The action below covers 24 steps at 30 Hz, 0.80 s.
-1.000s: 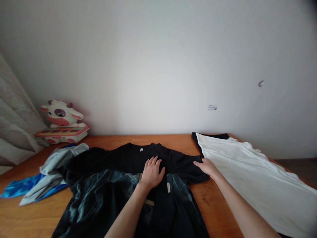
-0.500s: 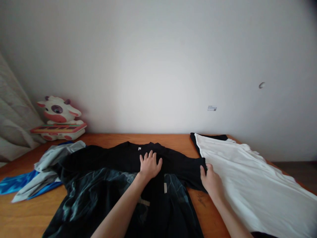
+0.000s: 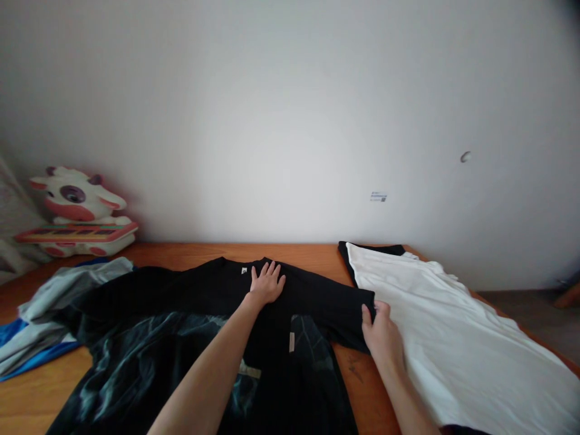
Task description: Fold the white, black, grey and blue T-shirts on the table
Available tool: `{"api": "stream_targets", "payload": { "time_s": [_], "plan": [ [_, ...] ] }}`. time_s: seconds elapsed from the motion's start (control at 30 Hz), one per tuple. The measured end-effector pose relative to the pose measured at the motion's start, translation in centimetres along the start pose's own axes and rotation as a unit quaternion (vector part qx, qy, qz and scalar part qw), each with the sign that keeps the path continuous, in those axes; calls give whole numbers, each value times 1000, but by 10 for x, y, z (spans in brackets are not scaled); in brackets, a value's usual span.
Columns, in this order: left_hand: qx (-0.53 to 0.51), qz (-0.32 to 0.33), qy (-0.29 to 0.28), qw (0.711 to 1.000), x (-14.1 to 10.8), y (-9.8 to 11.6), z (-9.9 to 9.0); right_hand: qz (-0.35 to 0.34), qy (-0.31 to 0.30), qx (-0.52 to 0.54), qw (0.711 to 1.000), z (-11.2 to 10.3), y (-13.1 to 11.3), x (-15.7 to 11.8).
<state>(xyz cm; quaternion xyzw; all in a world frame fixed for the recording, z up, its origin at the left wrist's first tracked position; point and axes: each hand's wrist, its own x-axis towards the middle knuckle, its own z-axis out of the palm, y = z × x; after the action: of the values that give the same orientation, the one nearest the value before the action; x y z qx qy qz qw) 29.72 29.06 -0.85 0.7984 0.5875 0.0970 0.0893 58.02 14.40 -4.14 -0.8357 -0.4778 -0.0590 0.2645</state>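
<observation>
Wooden table [image 3: 312, 254], bearing several items. One black short-sleeved shirt [image 3: 272, 344] with smoky patterned panels, spread across the front middle, collar towards the wall. Left hand [image 3: 267, 287]: laid on the shirt just below the collar, fingers spread, gripping nothing. Right hand [image 3: 383, 332]: sleeve edge grasped between thumb and fingers. To the right, one white garment [image 3: 444, 326] over black cloth [image 3: 385, 248]. To the left, grey-and-blue clothing [image 3: 67, 290], crumpled; behind it, one cow-shaped toy keyboard [image 3: 77, 211].
</observation>
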Motion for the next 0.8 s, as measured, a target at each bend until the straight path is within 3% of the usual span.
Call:
{"api": "stream_targets", "payload": {
  "time_s": [0.13, 0.23, 0.33, 0.43, 0.53, 0.63, 0.8],
  "plan": [
    [1, 63, 30, 998, -15, 23, -9, -52, 60, 126, 989, 4, 6, 5],
    [-12, 117, 19, 993, -34, 42, -6, -146, 95, 173, 969, -1, 6, 9],
    [-30, 148, -3, 988, -51, 50, 4, -246, 90, 166, 951, -16, 0, 9],
    [-45, 154, -1, 987, -61, 49, 11, -297, 67, 197, 932, -34, -10, 3],
    [-45, 159, 27, 986, -65, 49, 8, -324, -23, 241, 915, -43, -20, -6],
    [-39, 187, 43, 981, -72, 55, 1, -329, -104, 233, 909, -37, -22, -11],
    [-30, 166, -7, 986, -87, 67, 0, -229, -89, 200, 949, -13, -6, -4]
  ]
}}
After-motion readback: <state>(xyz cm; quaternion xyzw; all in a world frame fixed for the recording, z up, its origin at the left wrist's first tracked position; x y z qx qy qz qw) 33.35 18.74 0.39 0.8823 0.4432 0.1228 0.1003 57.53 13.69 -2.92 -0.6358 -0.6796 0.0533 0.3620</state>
